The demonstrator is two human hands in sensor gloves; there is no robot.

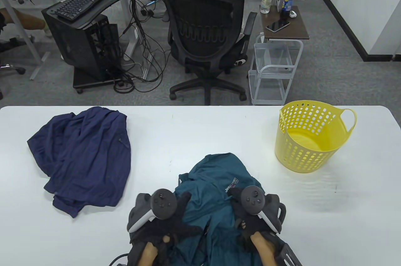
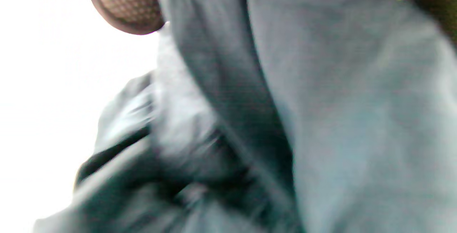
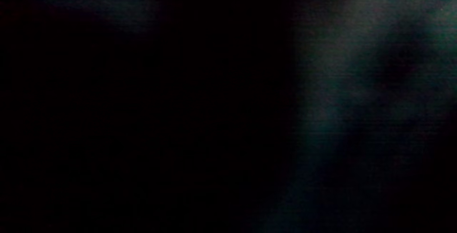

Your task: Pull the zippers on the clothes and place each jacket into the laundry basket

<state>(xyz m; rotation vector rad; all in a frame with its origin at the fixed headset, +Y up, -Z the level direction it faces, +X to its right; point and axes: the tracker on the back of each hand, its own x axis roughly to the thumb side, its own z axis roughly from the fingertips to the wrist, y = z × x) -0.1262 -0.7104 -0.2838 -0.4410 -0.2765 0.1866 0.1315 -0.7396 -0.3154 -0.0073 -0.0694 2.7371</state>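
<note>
A crumpled teal jacket (image 1: 216,184) lies at the table's near edge, and both hands are on it. My left hand (image 1: 180,216) rests on its left part with gloved fingers spread over the cloth. My right hand (image 1: 241,208) sits on its right part beside the printed logo, its fingers mostly hidden under the tracker. In the left wrist view, blurred teal jacket (image 2: 321,118) fills the frame and one gloved fingertip (image 2: 125,8) shows at the top. The right wrist view is almost black. A navy jacket (image 1: 84,156) lies bunched at the left. The yellow laundry basket (image 1: 308,136) stands at the right.
The white table (image 1: 194,131) stretches between the jackets and the basket. Behind its far edge stand a black office chair (image 1: 206,37), a small white trolley (image 1: 275,68) and a computer stand (image 1: 84,31) on the floor.
</note>
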